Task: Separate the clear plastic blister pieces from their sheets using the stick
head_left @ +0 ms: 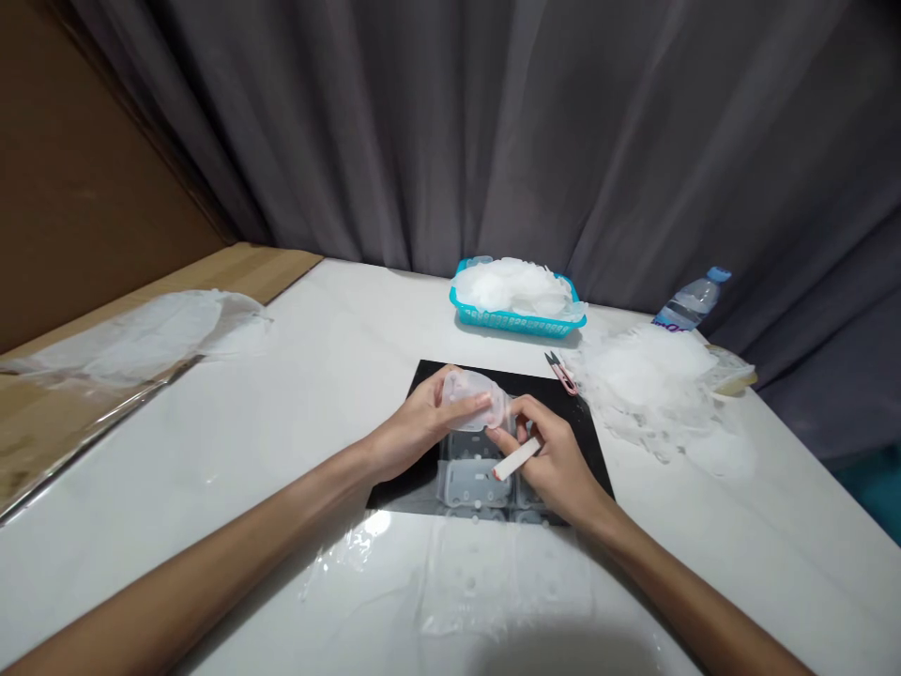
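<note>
My left hand pinches a small translucent white plastic piece with rounded corners, thumb on its near face. Close against its right edge is my right hand, thumb and forefinger at the rim. A slim white stick-like tool with an orange end lies across that hand, held in the curled fingers; its working end is hidden. Under both hands is a black mat. On it, and running over its near edge, lies a clear sheet of moulded pieces.
A turquoise basket heaped with translucent pieces stands at the back. Pink-handled thread snips lie right of the mat, beside a pile of translucent pieces. A water bottle is behind. Plastic film covers cardboard at left.
</note>
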A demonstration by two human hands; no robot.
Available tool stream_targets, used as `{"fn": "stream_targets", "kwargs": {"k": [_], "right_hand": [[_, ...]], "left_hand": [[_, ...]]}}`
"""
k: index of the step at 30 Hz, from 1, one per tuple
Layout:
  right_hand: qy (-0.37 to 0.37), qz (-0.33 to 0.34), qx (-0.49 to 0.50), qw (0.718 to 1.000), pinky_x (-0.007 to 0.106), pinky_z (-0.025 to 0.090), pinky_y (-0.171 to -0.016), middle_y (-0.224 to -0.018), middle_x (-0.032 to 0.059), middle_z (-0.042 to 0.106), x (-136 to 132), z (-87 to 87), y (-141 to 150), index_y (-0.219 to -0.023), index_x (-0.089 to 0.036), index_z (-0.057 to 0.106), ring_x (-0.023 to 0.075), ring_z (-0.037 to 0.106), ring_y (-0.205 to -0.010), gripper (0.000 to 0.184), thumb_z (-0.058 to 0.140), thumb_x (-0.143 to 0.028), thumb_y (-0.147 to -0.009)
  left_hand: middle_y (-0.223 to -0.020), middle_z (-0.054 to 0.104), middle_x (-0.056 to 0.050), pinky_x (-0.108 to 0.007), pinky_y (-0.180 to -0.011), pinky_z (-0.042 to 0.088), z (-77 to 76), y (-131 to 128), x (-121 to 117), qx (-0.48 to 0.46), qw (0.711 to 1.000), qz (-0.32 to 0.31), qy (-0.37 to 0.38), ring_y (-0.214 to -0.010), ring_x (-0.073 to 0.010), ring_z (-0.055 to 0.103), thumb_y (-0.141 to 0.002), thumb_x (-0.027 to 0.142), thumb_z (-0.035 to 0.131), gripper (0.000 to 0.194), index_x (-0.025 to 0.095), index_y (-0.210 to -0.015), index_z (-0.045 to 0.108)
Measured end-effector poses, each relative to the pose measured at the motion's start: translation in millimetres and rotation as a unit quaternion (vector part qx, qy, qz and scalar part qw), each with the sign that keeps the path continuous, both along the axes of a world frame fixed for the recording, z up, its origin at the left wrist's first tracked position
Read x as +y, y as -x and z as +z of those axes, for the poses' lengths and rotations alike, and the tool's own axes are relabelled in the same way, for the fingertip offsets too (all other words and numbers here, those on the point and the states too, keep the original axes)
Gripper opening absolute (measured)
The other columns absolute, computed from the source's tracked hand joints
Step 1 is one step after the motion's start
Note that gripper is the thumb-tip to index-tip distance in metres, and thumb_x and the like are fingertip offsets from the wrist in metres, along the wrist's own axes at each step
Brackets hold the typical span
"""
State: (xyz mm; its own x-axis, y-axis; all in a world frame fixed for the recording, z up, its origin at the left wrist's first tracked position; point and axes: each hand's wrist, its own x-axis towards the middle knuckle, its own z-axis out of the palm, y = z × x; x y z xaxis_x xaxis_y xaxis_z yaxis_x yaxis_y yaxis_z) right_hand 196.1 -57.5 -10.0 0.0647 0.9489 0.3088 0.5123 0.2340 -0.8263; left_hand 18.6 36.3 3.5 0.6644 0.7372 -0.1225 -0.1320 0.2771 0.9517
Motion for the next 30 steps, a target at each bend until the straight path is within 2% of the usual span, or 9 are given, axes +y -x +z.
{"fn": "stream_targets", "kwargs": {"k": [5,9,13,15,17,19,22,24,30], "right_hand": [[0.04,0.042,0.005,0.998,0.026,0.036,-0.06,-0.069,-0.0054,0.047,-2.0,4.2,-10.9,-0.087,-0.023,0.06,0.0133,0.046,-0.062,0.014,0.067,-0.034,-0.093],[0.026,0.042,-0.062,0.997,0.027,0.036,-0.064,-0.071,-0.0046,0.053,7.8,0.9,-25.1,-0.086,-0.024,0.06,0.0144,0.048,-0.065,0.007,0.065,-0.028,-0.089],[0.01,-0.134,-0.085,0.987,0.029,0.034,-0.064,-0.07,-0.0021,0.057,35.4,-8.9,-48.8,-0.074,-0.023,0.053,0.0174,0.051,-0.066,0.008,0.058,-0.025,-0.081],[0.017,-0.173,-0.077,0.982,0.029,0.032,-0.062,-0.066,-0.0032,0.053,45.9,-13.1,-57.3,-0.071,-0.024,0.049,0.0169,0.048,-0.062,0.013,0.057,-0.028,-0.081],[0.03,-0.143,-0.08,0.986,0.029,0.032,-0.063,-0.067,-0.0036,0.055,48.7,-15.0,-61.5,-0.074,-0.024,0.052,0.016,0.048,-0.061,0.012,0.058,-0.029,-0.082],[0.048,-0.074,-0.072,0.994,0.028,0.036,-0.065,-0.077,-0.0026,0.061,44.5,-13.3,-63.4,-0.083,-0.023,0.059,0.0152,0.05,-0.065,0.006,0.061,-0.028,-0.081],[0.075,0.058,-0.016,0.995,0.028,0.043,-0.071,-0.103,0.0006,0.066,32.3,-4.3,-65.9,-0.105,-0.023,0.062,0.0142,0.052,-0.074,0.024,0.063,-0.023,-0.081],[0.084,0.112,0.021,0.99,0.029,0.045,-0.076,-0.114,0.0025,0.064,25.3,3.3,-66.6,-0.114,-0.023,0.06,0.0141,0.052,-0.079,0.031,0.063,-0.021,-0.083],[0.086,0.115,0.074,0.987,0.031,0.047,-0.082,-0.112,0.0034,0.064,17.6,9.3,-50.2,-0.11,-0.023,0.061,0.0173,0.059,-0.093,0.024,0.069,-0.038,-0.093]], "left_hand": [[-0.085,0.06,0.004,-0.024,-0.07,0.045,-0.4,6.4,9.2,0.048,0.993,-0.042,-0.102,-0.078,-0.0123,0.059,-0.076,0.033,0.092,0.046,0.021,-0.091,0.05],[-0.077,0.05,0.007,-0.023,-0.062,0.037,7.2,7.8,9.8,0.072,0.986,-0.053,-0.14,-0.069,-0.0103,0.048,-0.075,0.031,0.09,0.047,0.021,-0.085,0.045],[-0.079,0.054,0.004,-0.024,-0.062,0.036,11.4,9.9,10.5,0.12,0.975,-0.126,-0.137,-0.07,-0.0127,0.051,-0.079,0.034,0.086,0.041,0.021,-0.088,0.048],[-0.082,0.055,0.003,-0.025,-0.064,0.038,12.8,12.1,13.0,0.139,0.967,-0.161,-0.137,-0.073,-0.0133,0.052,-0.081,0.035,0.084,0.038,0.02,-0.089,0.05],[-0.083,0.055,0.003,-0.025,-0.065,0.039,14.8,14.8,16.4,0.154,0.962,-0.177,-0.139,-0.074,-0.013,0.052,-0.082,0.034,0.084,0.036,0.02,-0.092,0.052],[-0.087,0.057,0.003,-0.025,-0.068,0.041,17.3,17.3,19.8,0.165,0.959,-0.18,-0.143,-0.077,-0.0135,0.054,-0.081,0.033,0.085,0.038,0.02,-0.101,0.056],[-0.096,0.061,0.0,-0.026,-0.073,0.043,19.2,18.8,23.1,0.174,0.956,-0.178,-0.154,-0.084,-0.0153,0.056,-0.082,0.036,0.085,0.043,0.019,-0.112,0.06],[-0.094,0.061,-0.001,-0.026,-0.073,0.043,17.4,17.6,23.7,0.171,0.954,-0.187,-0.16,-0.083,-0.0151,0.056,-0.085,0.039,0.083,0.039,0.017,-0.109,0.063],[-0.087,0.063,-0.001,-0.027,-0.073,0.044,0.7,10.2,22.6,0.13,0.964,-0.167,-0.163,-0.08,-0.0143,0.058,-0.095,0.049,0.071,0.034,0.015,-0.1,0.066]]}}
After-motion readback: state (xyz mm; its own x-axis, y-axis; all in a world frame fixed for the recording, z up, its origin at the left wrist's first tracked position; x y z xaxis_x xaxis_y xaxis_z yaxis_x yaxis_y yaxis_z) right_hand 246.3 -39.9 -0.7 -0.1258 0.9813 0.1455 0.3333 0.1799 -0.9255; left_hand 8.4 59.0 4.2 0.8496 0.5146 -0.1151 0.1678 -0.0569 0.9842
